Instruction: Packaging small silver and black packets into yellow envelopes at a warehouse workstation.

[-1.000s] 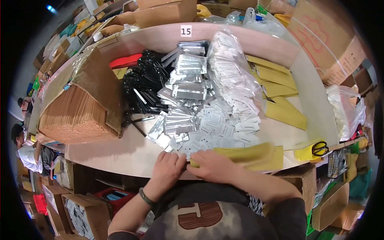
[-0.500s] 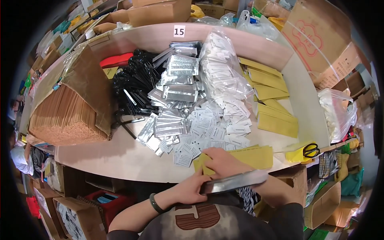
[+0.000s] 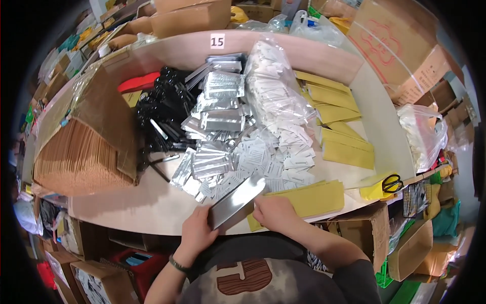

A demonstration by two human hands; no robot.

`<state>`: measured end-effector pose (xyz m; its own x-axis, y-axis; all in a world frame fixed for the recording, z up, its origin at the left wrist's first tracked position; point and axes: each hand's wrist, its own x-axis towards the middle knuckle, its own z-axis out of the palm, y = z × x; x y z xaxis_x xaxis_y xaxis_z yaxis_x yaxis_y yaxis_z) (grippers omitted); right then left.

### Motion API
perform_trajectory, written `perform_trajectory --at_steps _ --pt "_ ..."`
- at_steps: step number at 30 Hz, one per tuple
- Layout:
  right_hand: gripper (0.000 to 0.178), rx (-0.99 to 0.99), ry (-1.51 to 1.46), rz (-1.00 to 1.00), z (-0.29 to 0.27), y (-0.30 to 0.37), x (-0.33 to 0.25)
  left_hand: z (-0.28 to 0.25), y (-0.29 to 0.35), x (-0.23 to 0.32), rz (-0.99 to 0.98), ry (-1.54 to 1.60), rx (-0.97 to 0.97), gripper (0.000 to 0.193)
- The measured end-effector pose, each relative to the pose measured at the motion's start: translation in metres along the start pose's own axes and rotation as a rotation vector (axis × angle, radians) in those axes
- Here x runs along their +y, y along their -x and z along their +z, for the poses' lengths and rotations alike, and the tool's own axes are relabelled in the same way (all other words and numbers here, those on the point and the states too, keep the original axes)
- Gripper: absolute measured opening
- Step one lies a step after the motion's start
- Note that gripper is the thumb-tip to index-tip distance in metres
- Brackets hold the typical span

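A long, flat, shiny silver foil packet (image 3: 237,201) is tilted over the table's front edge, its upper end pointing far right. My left hand (image 3: 198,228) is closed round its lower left end. At its right side my right hand (image 3: 276,213) has its fingers curled and its thumb side against the packet; the fingertips are partly hidden. Under and beside my right hand lies a fanned stack of yellow paper sleeves (image 3: 316,197). Just beyond the packet spread small white printed slips (image 3: 253,157) and a pile of silver foil packets (image 3: 223,121).
An open carton (image 3: 86,157) packed with brown card edges stands at the left. Black long-handled items (image 3: 164,106) lie beside it. A clear bag of white packets (image 3: 273,76) and more yellow sleeves (image 3: 347,147) sit farther back. Black-handled scissors (image 3: 391,183) rest at the right edge.
The silver packet has swung from low in front of my chest, pointing right, to a steeper tilt farther left over the table. My left hand moved left with it; my right hand shifted slightly.
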<state>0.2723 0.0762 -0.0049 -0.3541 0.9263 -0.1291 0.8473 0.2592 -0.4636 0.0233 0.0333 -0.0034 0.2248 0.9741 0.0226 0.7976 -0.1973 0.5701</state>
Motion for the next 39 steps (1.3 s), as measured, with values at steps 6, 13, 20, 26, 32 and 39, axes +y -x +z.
perform_trajectory --at_steps 6,13,20,26,32,39 --pt "0.020 -0.009 -0.139 0.051 0.010 -0.002 -0.019 -0.030 0.019 -0.015 0.082 -0.119 -0.177 0.070" --pt "0.032 0.224 0.025 -0.087 -0.036 -0.039 0.071 -0.034 -0.005 -0.017 0.307 -0.040 -0.086 0.075" --pt "0.023 0.344 0.290 -0.026 -0.062 -0.023 0.137 -0.050 0.016 -0.055 0.005 -0.071 0.218 0.048" --pt "0.014 0.336 -0.047 0.117 -0.071 -0.051 0.074 -0.070 0.005 -0.111 -0.051 -0.216 0.253 0.036" --pt "0.013 0.328 0.006 -0.310 -0.007 -0.099 0.041 -0.063 -0.075 -0.171 0.197 -0.670 0.411 0.026" --pt "0.014 0.452 0.082 -0.255 -0.021 -0.086 0.014 -0.083 -0.094 -0.168 0.283 -0.745 0.112 0.016"
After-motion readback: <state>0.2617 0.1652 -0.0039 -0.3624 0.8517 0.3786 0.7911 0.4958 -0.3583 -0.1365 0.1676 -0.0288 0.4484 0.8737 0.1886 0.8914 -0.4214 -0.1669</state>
